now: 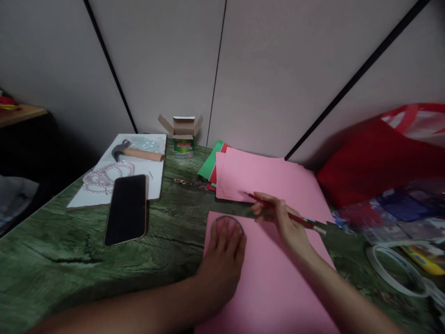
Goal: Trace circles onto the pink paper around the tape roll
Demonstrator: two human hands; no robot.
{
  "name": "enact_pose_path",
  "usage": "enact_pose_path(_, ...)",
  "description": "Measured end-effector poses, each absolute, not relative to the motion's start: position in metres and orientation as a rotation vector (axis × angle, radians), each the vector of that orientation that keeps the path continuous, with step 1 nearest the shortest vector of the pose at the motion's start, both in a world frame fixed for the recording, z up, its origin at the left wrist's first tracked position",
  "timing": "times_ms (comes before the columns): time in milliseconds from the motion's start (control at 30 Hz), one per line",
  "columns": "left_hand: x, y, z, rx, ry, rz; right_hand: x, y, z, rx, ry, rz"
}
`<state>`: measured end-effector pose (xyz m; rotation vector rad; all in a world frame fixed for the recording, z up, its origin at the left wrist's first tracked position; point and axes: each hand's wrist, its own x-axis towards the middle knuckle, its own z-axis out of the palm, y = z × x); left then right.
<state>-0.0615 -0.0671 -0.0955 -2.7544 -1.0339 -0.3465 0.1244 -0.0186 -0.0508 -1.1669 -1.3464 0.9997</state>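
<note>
Head view: on the near pink paper (278,283), close to its far left corner, a grey-rimmed disc (225,217) is covered by the fingers of the left hand (222,264). The left grip is laid flat, its fingers slightly parted and extended over the disc rather than curled round it. The palm is turned down, and the forearm is slanted from the near left of the near pink paper. By the right hand (288,226) a red pencil (302,221) is pinched between thumb and fingers; its tip is pointed over the far pink paper (267,171), just beyond the near pink paper, and whether contact is made cannot be told. The right hand is held above the near pink paper's far edge, the forearm being angled from its near right. Left of the near pink paper, a phone (127,211) is laid on the counter (69,260).
</note>
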Motion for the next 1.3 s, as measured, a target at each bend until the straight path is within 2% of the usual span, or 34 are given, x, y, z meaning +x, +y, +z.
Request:
enact_pose_path(167, -0.059, -0.066, -0.097, -2.725, -1.082, -0.404, 0.097, 0.018, -0.028, -1.212, -1.496, 1.096)
enact_pose_path(400, -0.058, -0.064, -0.092, -2.762, -1.106, -0.334, 0.053, 0.031, -0.043, -1.067, -1.758, 1.376)
enact_pose_path(667, -0.057, -0.063, -0.091, -2.802, -1.15, -0.334, 0.046, 0.023, -0.046, -0.99, -2.036, 1.283)
enact_pose_path(833, -0.057, -0.064, -0.091, -2.791, -1.171, -0.366, 0.048, 0.019, -0.045, -0.984, -2.079, 1.322)
enact_pose_path(1300, -0.058, -0.062, -0.092, -2.805, -1.147, -0.319, 0.047, 0.025, -0.043, -1.026, -2.183, 1.147)
